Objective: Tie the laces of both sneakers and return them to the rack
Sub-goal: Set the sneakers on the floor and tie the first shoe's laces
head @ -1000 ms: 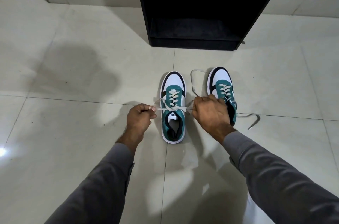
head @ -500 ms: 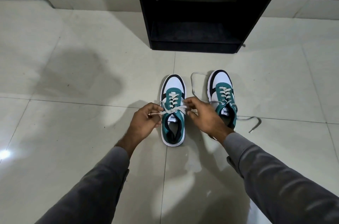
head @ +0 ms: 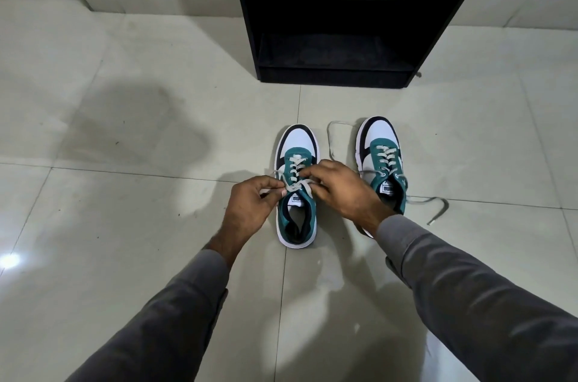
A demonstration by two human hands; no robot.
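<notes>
Two teal, white and black sneakers stand side by side on the tiled floor, toes pointing away from me. Over the left sneaker (head: 297, 144) both hands work its grey laces (head: 295, 170). My left hand (head: 250, 203) pinches one lace end at the shoe's left side. My right hand (head: 341, 187) pinches the other end just above the tongue. The right sneaker (head: 380, 144) sits partly behind my right wrist, its laces (head: 438, 206) loose and trailing on the floor on both sides.
A black open shoe rack (head: 344, 75) stands on the floor straight ahead, beyond the sneakers, its lower shelf dark and bare. Pale floor tiles (head: 125, 131) spread to the left and right. A wall base runs along the back.
The hands had the left sneaker's laces pulled taut and wide apart; they have since come together over the tongue, each still holding a lace end.
</notes>
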